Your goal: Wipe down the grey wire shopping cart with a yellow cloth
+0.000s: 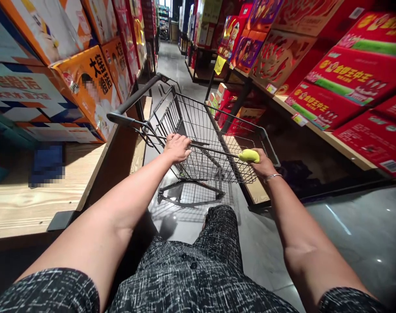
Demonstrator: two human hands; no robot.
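A dark wire shopping cart (214, 126) stands in the aisle in front of me, turned sideways, its push handle (122, 106) to the left. My left hand (177, 148) is closed over the near top rail of the basket. Farther right, my right hand (262, 163) is closed around a small, rounded yellow-green thing (249, 155) whose kind I cannot make out. That thing sits at the cart's near rail; whether the right fingers also grip the rail is hidden. A thin bracelet circles my right wrist. Through the wires the basket shows mostly floor and shelf.
Boxes, including an orange one (88, 87), stack on the left above a wooden ledge (38, 204). Red cartons (347, 78) fill the right shelf (328, 139), close to the cart. The tiled aisle (174, 56) runs away between shelves.
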